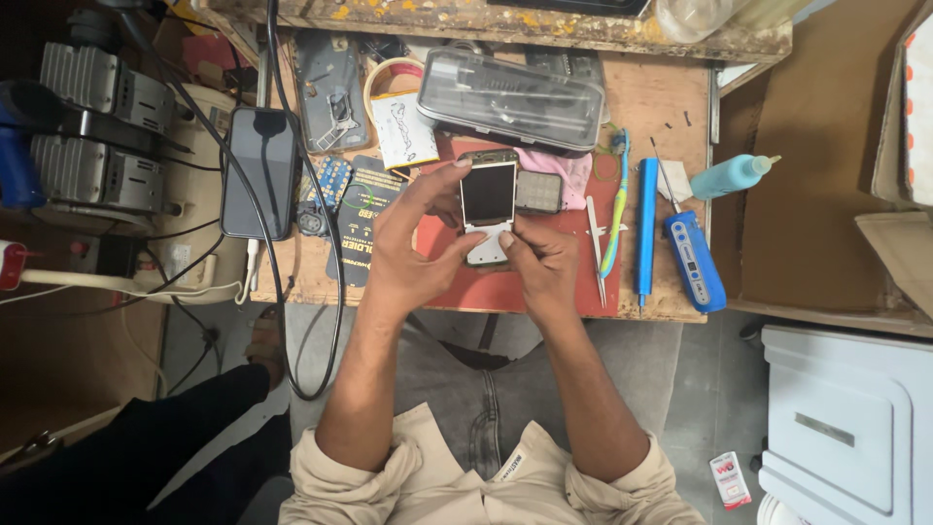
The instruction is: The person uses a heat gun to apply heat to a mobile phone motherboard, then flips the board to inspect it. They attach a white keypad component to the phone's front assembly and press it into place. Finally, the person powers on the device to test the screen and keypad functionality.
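Note:
A small white mobile phone (487,204) with a pale blank screen is held upright over a red work mat (564,282) on a wooden bench. My left hand (413,243) grips its left edge, fingers reaching to the top corner. My right hand (539,262) holds its lower right end, thumb on the bottom. A dark keypad part (537,192) lies on the mat just right of the phone, on a pink cloth (571,170).
Tweezers (595,243), a green-blue toothbrush (616,199), a blue rod (646,224) and a blue electric screwdriver (695,261) lie right of the mat. A clear plastic tool case (510,97) sits behind. A black smartphone (260,170) on a cable and grey machines (92,126) stand left.

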